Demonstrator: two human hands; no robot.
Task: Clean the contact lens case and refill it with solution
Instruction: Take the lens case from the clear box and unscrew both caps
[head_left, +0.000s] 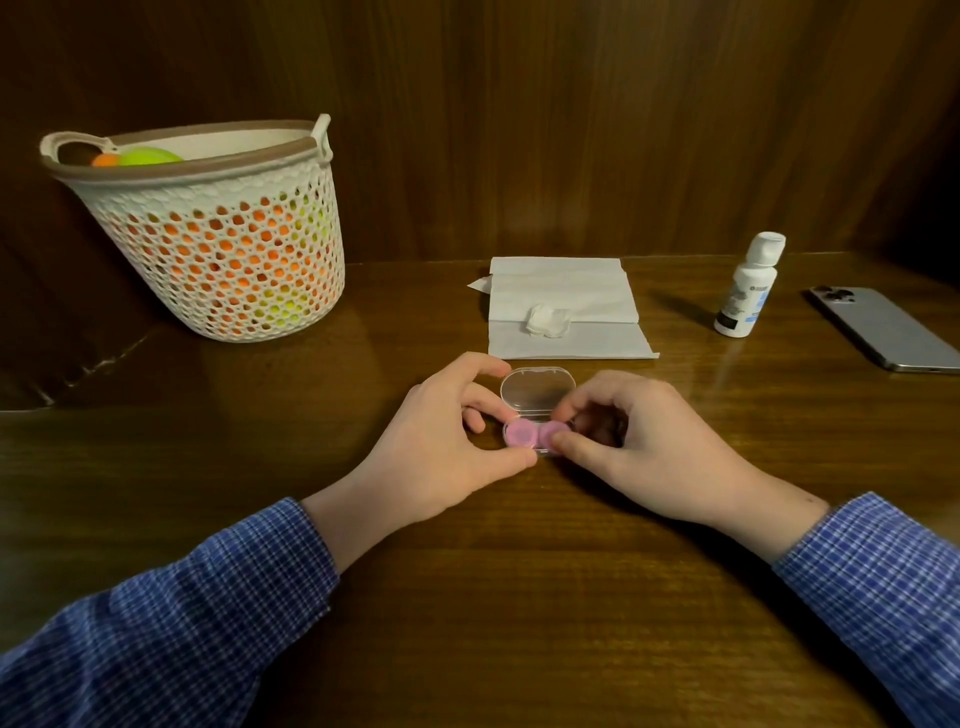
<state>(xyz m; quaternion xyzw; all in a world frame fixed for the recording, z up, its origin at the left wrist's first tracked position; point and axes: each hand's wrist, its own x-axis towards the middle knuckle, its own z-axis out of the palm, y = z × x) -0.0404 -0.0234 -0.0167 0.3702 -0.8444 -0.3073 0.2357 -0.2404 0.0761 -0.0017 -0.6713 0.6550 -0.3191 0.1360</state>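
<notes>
Case (537, 415) open: clear lid up, pink cups.

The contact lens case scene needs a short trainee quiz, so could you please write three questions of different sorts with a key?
1. True or false: the clear lid of the contact lens case is open.
2. Which hand pinches the right pink cap? A) left hand B) right hand
3. Fill in: the crumpled wad lies on the ____.

Key:
1. True; the lid stands raised behind the pink caps.
2. B; the left hand steadies the case.
3. Tissue, spread beyond the case, left of the solution bottle.
</notes>
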